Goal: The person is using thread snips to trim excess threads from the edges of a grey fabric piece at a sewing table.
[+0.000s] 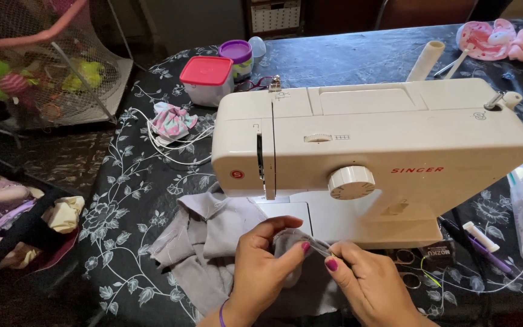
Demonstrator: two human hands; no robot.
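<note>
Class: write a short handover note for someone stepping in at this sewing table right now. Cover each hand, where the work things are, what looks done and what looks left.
Left hand: pinching a fold of the grey fabric between thumb and fingers.
Right hand: fingertips meet the left hand's at the same fold; what it grips is too small to tell.
Fabric: bunched on the flowered tablecloth in front of the sewing machine, one part reaching the machine bed near the needle.
Scissors: on the table right of the hands.
Done: fabric is at the machine.
Left: the pinched fold is not under the needle yet.
</note>
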